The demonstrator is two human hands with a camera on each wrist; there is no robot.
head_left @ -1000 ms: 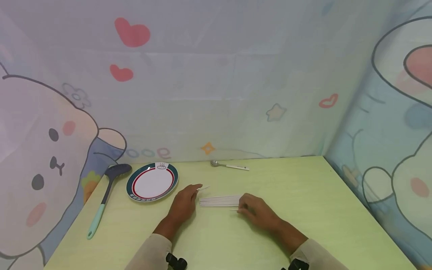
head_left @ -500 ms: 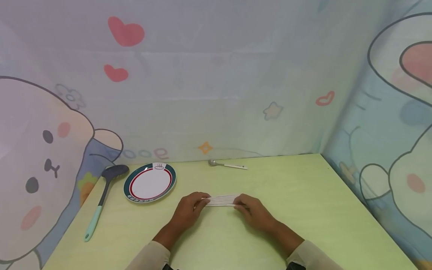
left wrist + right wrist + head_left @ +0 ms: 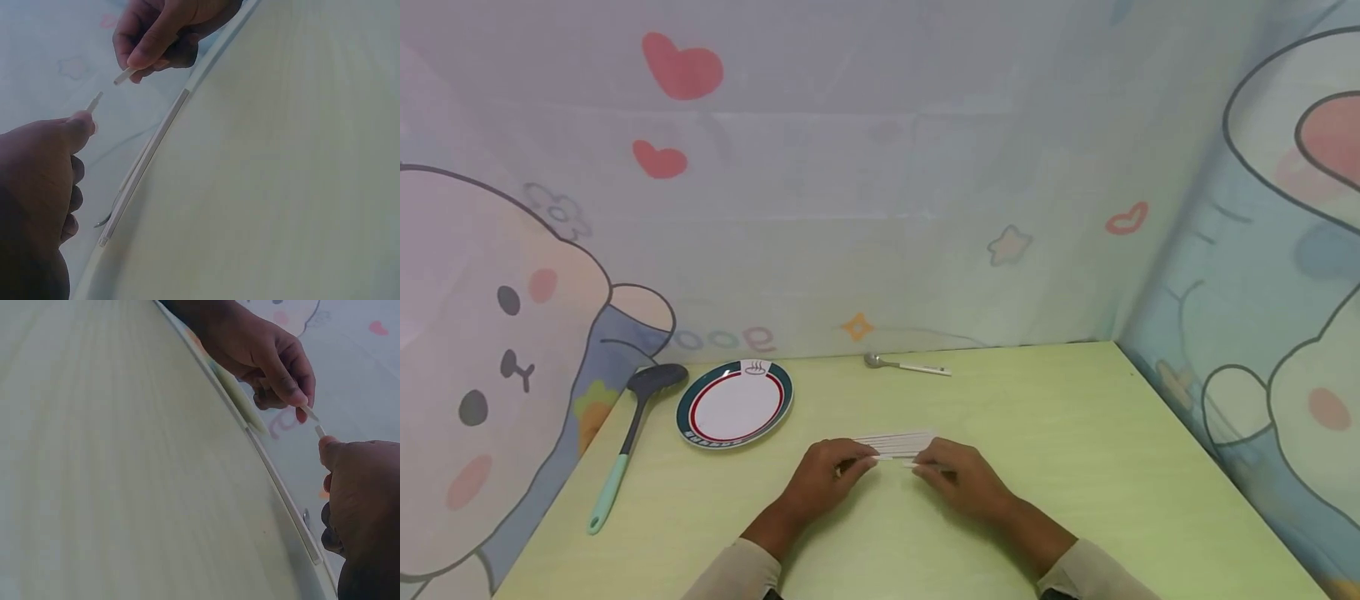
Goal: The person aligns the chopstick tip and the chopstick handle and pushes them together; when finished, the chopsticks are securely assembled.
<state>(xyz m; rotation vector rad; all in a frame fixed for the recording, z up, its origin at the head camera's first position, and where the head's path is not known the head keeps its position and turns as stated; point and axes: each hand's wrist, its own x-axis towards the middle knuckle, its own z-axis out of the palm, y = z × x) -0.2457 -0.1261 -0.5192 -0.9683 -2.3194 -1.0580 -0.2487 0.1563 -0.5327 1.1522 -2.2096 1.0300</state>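
Between thumb and fingertips, my left hand [image 3: 831,475] pinches a thin white stick [image 3: 95,101] whose end narrows to a slim tip. Opposite it, my right hand [image 3: 962,475] pinches a second white stick [image 3: 125,75], showing a blunt, tube-like end. The two ends point at each other with a small gap between them. Most of each stick is hidden by the fingers. Just behind the hands, a row of several thin white sticks [image 3: 897,442] lies side by side on the table [image 3: 1037,425].
A white plate [image 3: 737,407] with a green and red rim is at the back left. Left of it lies a dark ladle [image 3: 634,425] with a mint handle. A small spoon [image 3: 917,368] with a white handle lies near the back edge. A printed cloth [image 3: 865,167] hangs behind.
My left hand has come in from the left and then nearer to me, bringing its stick in front of the row. My right hand has shifted slightly; the stick ends now face each other.
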